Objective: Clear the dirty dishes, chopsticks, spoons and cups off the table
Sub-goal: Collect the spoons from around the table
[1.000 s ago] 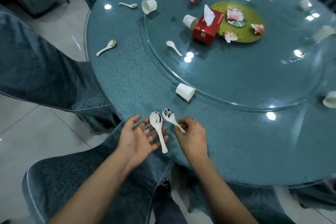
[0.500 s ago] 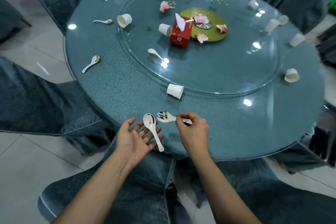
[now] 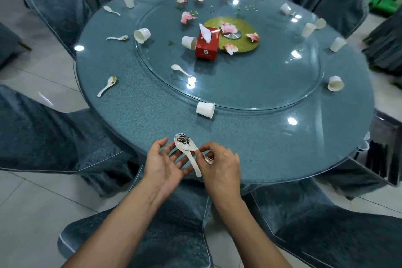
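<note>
Early days: only two spoons are gathered, at the near edge of the counter [image 3: 272, 154]. The left hand [image 3: 162, 164] lies flat, palm up, a white spoon [image 3: 195, 166] resting across its straight fingers. The right hand [image 3: 220, 162] pinches the handle of a dirty spoon [image 3: 182, 140], its bowl over the other's. Still to clear (by my count) are four loose spoons, one at the left [image 3: 107, 85], and about ten cups, the nearest cup [image 3: 205, 110] tipped over.
</note>
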Demonstrator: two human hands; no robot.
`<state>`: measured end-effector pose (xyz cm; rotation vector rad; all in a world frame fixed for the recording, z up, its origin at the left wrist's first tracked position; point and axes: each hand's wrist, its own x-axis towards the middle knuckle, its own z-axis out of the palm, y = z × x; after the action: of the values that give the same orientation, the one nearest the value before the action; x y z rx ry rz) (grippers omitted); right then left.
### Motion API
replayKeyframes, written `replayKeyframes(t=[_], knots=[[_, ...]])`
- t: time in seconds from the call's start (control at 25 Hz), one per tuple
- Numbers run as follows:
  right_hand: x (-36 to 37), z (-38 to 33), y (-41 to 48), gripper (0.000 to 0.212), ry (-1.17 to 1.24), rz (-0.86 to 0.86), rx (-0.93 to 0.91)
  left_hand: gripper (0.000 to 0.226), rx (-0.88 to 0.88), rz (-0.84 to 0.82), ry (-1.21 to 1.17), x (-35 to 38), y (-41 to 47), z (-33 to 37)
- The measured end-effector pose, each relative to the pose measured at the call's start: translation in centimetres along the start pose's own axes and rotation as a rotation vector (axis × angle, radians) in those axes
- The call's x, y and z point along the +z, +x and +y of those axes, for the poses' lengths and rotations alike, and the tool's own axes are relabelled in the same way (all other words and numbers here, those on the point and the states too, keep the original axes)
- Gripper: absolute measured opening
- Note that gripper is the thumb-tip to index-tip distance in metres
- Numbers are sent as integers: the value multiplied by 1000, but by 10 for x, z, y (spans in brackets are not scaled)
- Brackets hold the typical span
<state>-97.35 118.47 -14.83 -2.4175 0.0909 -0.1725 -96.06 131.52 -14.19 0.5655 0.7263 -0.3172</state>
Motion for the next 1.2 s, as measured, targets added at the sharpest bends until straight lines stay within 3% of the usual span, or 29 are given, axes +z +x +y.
replayKeyframes(t=[0.24,0.76,1.2], knots=[[-1,4,-10,18,-258,22,-173,40,25,-14,-1,-3,-11,-15],[-3,-4,-20,25,-435,40,-376,42,84,-8,7,-16,-31,-14],[46,-68,-29,33,-481,132,-286,38,14,-84,64,-50,-16,66]])
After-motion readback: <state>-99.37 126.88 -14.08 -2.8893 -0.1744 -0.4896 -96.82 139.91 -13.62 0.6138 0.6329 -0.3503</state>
